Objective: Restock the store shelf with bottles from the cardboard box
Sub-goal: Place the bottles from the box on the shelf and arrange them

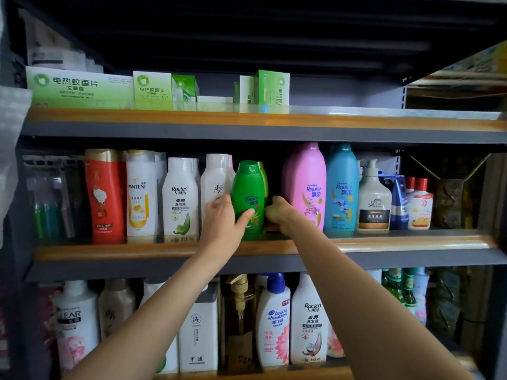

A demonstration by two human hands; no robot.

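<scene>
A green Rejoice bottle [248, 192] stands upright on the middle shelf [384, 244], between a white bottle [216, 182] and a tall pink Rejoice bottle [306, 185]. My left hand [223, 223] grips its lower left side, thumb across the front label. My right hand [279, 212] reaches into the dark gap to the right of the green bottle, fingers curled; what it holds is hidden. A second green bottle stands just behind the first. The cardboard box is out of view.
The middle shelf also holds a red bottle [105, 196], a Pantene bottle [141, 196], a Raclen bottle [179, 198], a blue Rejoice bottle [341, 187] and a pump bottle [374, 198]. Green boxes [152, 90] sit above; more bottles [274, 322] fill the shelf below.
</scene>
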